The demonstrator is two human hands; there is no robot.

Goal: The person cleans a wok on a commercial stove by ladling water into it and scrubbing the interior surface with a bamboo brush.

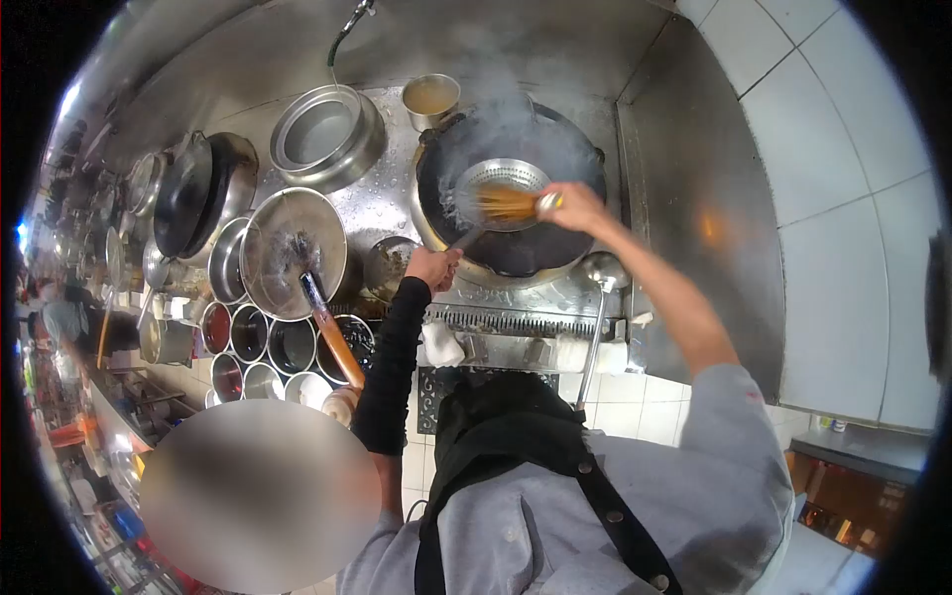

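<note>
Fingers wrapped round its handle, my left hand (433, 268) grips a perforated metal strainer (511, 172) over the steaming wok (555, 149). My right hand (573, 208) is closed round a bamboo brush (508, 203), whose bristles lie over the strainer and are partly blurred. Steam rises behind the strainer and veils the wok's back part. A metal ladle (602, 272) leans at the wok's front right, apart from both hands.
Left of the wok are a large pot (367, 159), a round mesh skimmer (273, 243) with a wooden handle and several condiment containers (293, 344). A metal bowl (431, 97) of liquid stands behind. White cloths (442, 343) lie along the front edge.
</note>
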